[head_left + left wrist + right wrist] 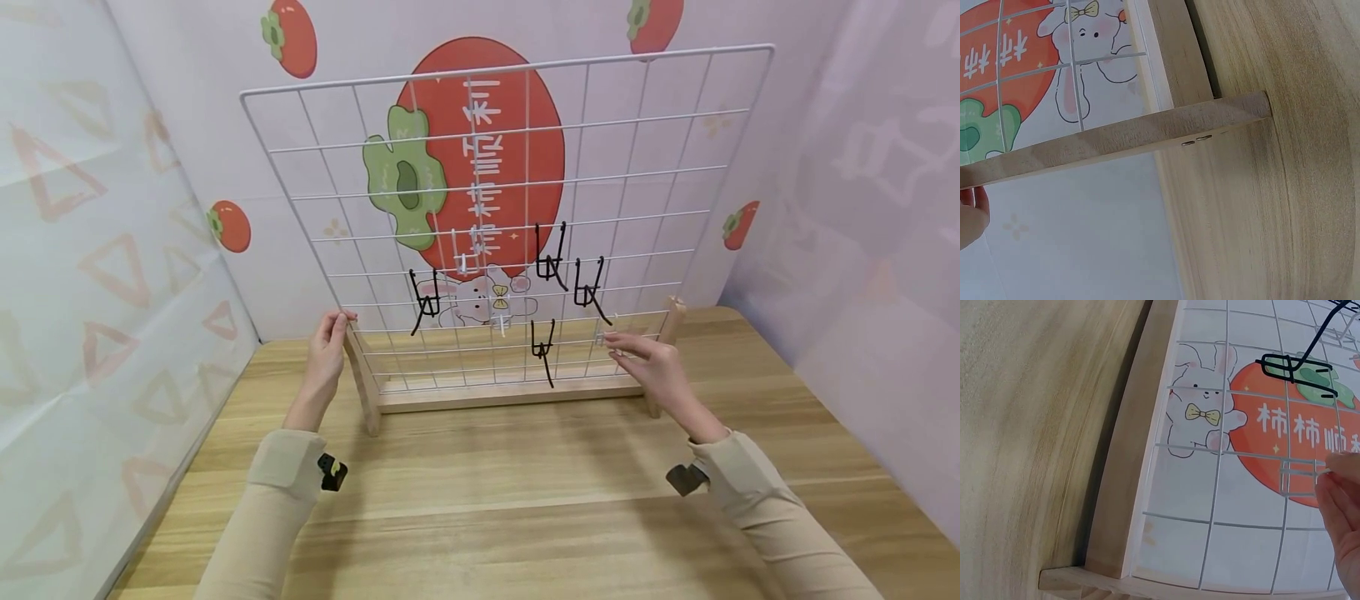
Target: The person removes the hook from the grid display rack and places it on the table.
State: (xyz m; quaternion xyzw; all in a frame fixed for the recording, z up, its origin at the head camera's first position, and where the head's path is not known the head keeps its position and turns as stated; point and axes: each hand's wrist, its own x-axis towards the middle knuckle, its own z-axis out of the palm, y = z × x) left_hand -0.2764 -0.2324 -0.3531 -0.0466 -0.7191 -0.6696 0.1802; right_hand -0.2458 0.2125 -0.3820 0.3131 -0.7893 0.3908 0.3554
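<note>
A white wire grid panel [506,177] stands tilted in a wooden stand [510,397] on the table. At its left side, my left hand [327,333] holds the top of the stand's wooden post [362,375]; in the left wrist view only some fingers [981,201] show at the post's edge. Low on the panel's right side, my right hand [651,367] pinches a white wire hook [1299,471] against the grid. Several black hooks hang nearby, among them a low one [542,348] and a higher one [588,293]. Two more white hooks hang near the middle, one upper [463,265], one lower [501,323].
Another black hook [427,302] hangs left of centre, and one [550,265] hangs highest on the right. The wooden table [480,517] runs in front of the stand. Behind it is a printed backdrop [600,25], with a pale sheet [90,400] at the left.
</note>
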